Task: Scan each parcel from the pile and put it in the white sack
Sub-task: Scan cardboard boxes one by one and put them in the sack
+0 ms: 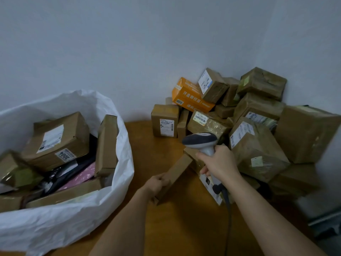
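We tilt a slim brown parcel (174, 174) up off the worktop (162, 145), probably to find its label, which we cannot see. Our left hand (156, 183) closes its grip on the near end; our right hand (219, 163) clenches the scanner (201, 140) above it. The white sack (121, 145) waits left, the pile (254, 126) right.

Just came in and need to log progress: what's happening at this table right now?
A person is scanning parcels. Their left hand grips a long brown box low over the wooden table, while the right hand holds a handheld scanner above it. The white sack on the left already holds several parcels. A large pile of boxes remains in the corner.
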